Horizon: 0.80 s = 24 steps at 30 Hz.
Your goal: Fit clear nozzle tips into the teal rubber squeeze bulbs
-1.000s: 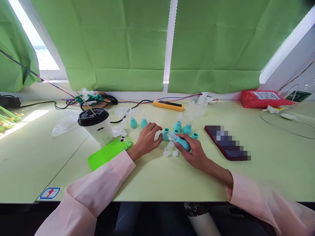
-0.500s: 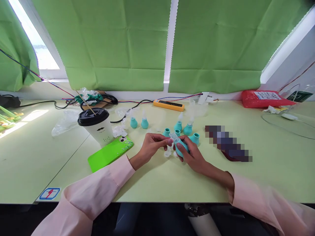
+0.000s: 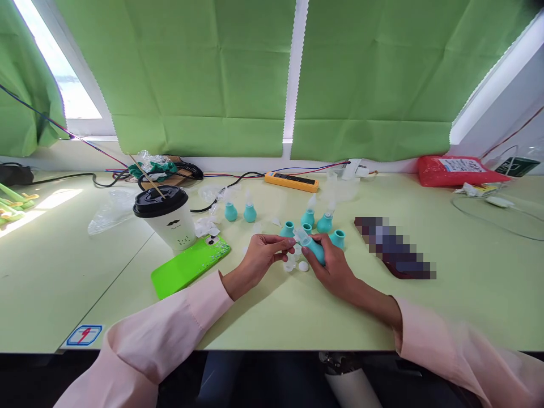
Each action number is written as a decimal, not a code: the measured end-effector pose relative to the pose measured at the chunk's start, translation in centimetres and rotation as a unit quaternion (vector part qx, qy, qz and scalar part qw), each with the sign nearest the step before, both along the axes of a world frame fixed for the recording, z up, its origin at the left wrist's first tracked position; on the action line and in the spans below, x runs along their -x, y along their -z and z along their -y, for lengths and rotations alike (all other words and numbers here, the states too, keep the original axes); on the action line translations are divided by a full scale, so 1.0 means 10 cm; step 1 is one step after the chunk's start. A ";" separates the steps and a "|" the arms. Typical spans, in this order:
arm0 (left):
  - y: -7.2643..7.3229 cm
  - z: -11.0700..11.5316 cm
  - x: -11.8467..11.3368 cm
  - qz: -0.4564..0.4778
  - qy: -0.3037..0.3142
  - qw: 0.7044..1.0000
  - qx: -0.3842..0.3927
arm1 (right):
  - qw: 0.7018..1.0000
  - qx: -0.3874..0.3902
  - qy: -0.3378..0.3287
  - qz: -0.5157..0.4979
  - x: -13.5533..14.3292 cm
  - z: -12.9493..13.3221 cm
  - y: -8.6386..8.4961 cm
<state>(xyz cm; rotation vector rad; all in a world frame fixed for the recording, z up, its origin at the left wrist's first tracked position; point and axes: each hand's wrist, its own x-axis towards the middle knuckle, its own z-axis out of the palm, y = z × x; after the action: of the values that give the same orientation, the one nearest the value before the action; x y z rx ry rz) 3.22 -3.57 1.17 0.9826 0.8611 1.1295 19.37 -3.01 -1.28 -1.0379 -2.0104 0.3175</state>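
Note:
My right hand [image 3: 336, 267] is wrapped around a teal rubber bulb [image 3: 316, 252], tilted with its neck toward the upper left. A clear plastic piece [image 3: 301, 236] sits at that neck. Beside it, my left hand [image 3: 262, 256] is closed in a pinch; whatever lies between the fingertips is too small to make out. Loose translucent plastic parts [image 3: 290, 264] and a small white disc [image 3: 303, 266] lie just below the fingers. Behind my hands stand several open teal bulbs [image 3: 339, 239]. Farther back are teal bulbs with clear nozzles [image 3: 250, 212], on the left and right.
A lidded paper cup [image 3: 170, 226] with a stick stands left, beside a bright green phone case [image 3: 187, 268]. To the right lies a dark pixelated object [image 3: 393, 249]. An orange power strip [image 3: 291, 182], cables and a red parcel [image 3: 459, 171] line the back of the table.
My left fingers have shifted slightly down and left from the clear piece. The bulb in my right hand has tilted a little, and the white disc beneath shows more fully.

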 end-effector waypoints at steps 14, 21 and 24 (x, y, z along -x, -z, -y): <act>-0.06 0.00 0.00 0.054 0.060 0.997 -0.005 | 0.951 0.219 -0.146 -0.165 0.04 0.04 -0.16; -0.17 -0.22 0.29 -0.287 0.050 0.935 -0.204 | 0.882 0.285 -0.214 -0.307 -0.05 -0.03 -0.29; -0.13 -0.32 0.38 -0.583 -0.025 0.737 -0.340 | 0.909 0.262 -0.171 -0.276 -0.06 -0.02 -0.28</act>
<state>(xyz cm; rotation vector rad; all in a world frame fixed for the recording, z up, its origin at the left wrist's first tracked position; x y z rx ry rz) -0.60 -0.41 2.50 2.4269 1.4794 0.7667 20.01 -2.84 1.55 -0.7664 -1.5946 1.2502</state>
